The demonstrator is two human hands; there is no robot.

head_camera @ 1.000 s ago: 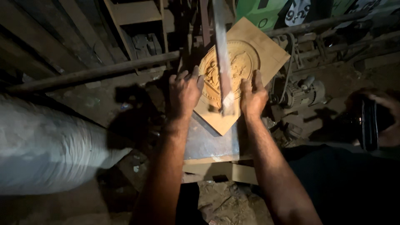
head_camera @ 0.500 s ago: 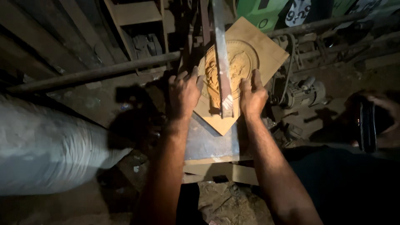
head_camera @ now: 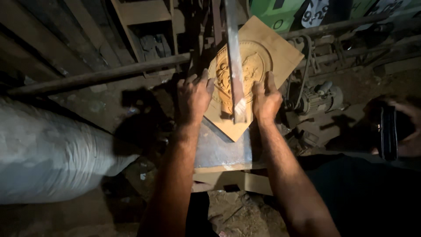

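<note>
A square wooden panel [head_camera: 280, 48] with a round carved relief lies tilted like a diamond on a small metal saw table [head_camera: 221, 149]. A vertical metal saw arm [head_camera: 234, 66] comes down over the carving and meets the panel near its lower corner. My left hand [head_camera: 193, 96] presses on the panel's left edge, fingers spread. My right hand [head_camera: 264, 100] presses on its lower right edge, just right of the arm.
A large grey sack [head_camera: 48, 158] lies at the left. A long dark metal pipe [head_camera: 101, 77] runs behind it. An electric motor with a belt [head_camera: 315, 98] sits right of the table. Another person's hand [head_camera: 410, 127] holds a dark phone [head_camera: 388, 131] at far right.
The panel has turned slightly under my hands, so the saw arm now sits a little further into the carved circle. Both hands have stayed on the panel's edges.
</note>
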